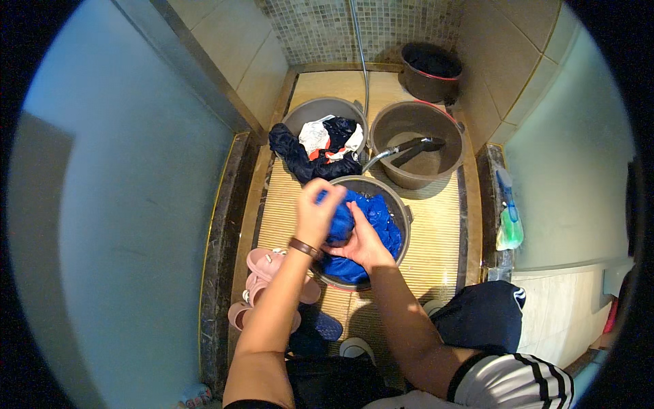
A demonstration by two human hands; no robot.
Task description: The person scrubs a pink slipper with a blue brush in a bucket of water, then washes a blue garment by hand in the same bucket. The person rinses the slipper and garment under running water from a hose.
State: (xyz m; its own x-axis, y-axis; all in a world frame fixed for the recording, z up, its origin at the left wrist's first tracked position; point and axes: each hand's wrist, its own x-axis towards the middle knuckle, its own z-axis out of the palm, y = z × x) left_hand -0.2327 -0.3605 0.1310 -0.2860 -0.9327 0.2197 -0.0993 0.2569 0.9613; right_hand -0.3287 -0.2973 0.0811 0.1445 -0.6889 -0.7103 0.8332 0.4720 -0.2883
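Before me stands a grey basin [407, 232] with a wet bright blue cloth [380, 217] piled inside it. My left hand [316, 207], blurred, has its fingers curled round a bunched, raised part of this cloth. Against the same bunch, on its right side, my right hand [361, 236] cups it with the thumb pointing up. Both hands are over the basin and close together. The part of the cloth between my palms is partly hidden by my fingers. A brown band [305, 248] circles my left wrist.
Behind are a basin [296, 113] of dark and white clothes [314, 137], and a bucket [388, 122] with a shower head [431, 143] in it. Another bucket [431, 87] stands in the far corner. Pink clogs [265, 263] lie left. A brush [506, 186] rests on the right ledge.
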